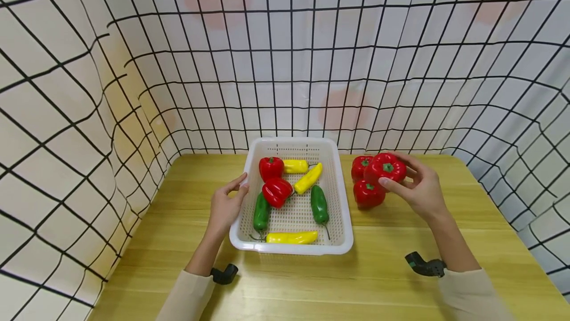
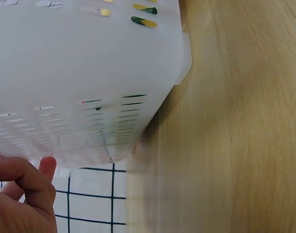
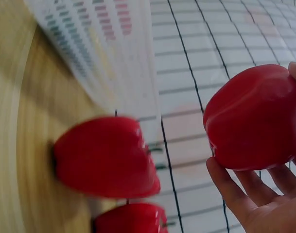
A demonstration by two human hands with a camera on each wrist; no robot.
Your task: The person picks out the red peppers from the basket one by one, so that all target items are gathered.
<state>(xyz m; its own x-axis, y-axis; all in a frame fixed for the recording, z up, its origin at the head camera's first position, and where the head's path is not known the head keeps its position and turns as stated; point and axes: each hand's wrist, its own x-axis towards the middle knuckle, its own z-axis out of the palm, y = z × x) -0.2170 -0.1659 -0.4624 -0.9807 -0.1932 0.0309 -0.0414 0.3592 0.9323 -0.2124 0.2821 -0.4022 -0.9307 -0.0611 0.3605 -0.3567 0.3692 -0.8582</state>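
My right hand (image 1: 423,187) holds a red bell pepper (image 3: 257,116) between thumb and fingers, raised off the table with its green stem up. Below and left of it stand two more red bell peppers (image 1: 368,194), to the right of a white plastic basket (image 1: 346,212). My left hand (image 1: 226,207) grips the basket's left rim, thumb at the edge and fingers along the outer wall. Inside the basket lie two red bell peppers (image 1: 277,192), two green peppers (image 1: 319,205) and several long yellow peppers (image 1: 291,237).
The wooden table (image 1: 383,271) carries everything. Behind it and along both sides rises a black wire grid (image 1: 291,46) with pale sheeting behind. A dark wrist-worn camera mount (image 1: 425,264) juts inward from the right wrist, another (image 1: 224,274) from the left.
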